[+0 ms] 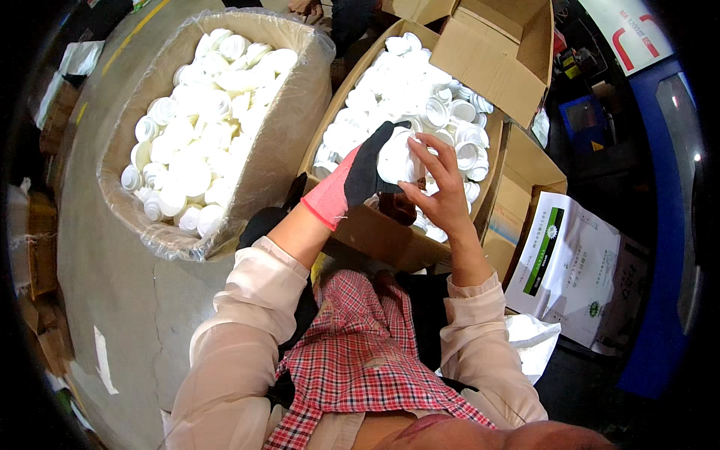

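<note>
I locate the white, round, plastic-looking piece (395, 160) at 1 o'clock from view centre, above the brown cardboard carton (375, 241). The left hand, in a black-palmed glove with a pink knit cuff (366, 166), bears on it from 8 o'clock, its fingers closed around the rim. The bare right hand (450, 196) meets it at 3 o'clock, thumb and fingers spread along the edge; I cannot tell whether they grip or only touch. The piece's surface is smooth and pale; glare masks finer detail. Beneath lie loose white cup-like pieces (466, 139), some with ringed rims. At 10 o'clock, a carton lined with clear, wrinkled film (291, 139) contains similar white pieces.
</note>
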Tool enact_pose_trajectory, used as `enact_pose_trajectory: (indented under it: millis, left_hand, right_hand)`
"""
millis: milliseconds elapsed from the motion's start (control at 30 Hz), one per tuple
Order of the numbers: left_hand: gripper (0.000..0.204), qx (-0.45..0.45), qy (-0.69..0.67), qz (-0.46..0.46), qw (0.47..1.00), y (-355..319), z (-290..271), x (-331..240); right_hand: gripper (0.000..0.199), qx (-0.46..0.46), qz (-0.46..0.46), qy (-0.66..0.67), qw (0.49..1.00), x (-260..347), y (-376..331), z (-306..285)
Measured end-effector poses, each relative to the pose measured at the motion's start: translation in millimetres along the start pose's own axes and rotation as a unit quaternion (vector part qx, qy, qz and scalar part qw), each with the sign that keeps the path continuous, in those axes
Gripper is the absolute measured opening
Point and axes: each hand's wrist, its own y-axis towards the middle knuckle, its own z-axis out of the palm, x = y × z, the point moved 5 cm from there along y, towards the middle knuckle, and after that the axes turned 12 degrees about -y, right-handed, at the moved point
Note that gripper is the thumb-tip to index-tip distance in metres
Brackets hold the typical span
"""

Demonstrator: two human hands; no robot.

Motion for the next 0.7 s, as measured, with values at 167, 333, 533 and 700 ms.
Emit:
enact_pose_trajectory:
  millis: [167,333,533,700]
  left_hand:
    - [0.061,-0.008,-0.119,-0.037,0.992,-4,3,-3]
    - [0.052,-0.041,-0.350,-0.241,0.905,-9,12,-8]
    - [0.063,-0.062,-0.200,-0.136,0.968,-1,25,-12]
    - [0.056,-0.172,0.033,-0.168,0.970,-15,34,7]
  right_hand:
    - [0.068,0.000,0.004,0.007,1.000,2,-1,-1]
    - [0.075,-0.005,-0.015,-0.015,1.000,-2,0,-4]
    - [0.061,-0.064,0.321,0.283,0.901,-53,-13,14]
    - [0.066,-0.174,0.347,0.190,0.902,-60,-13,15]
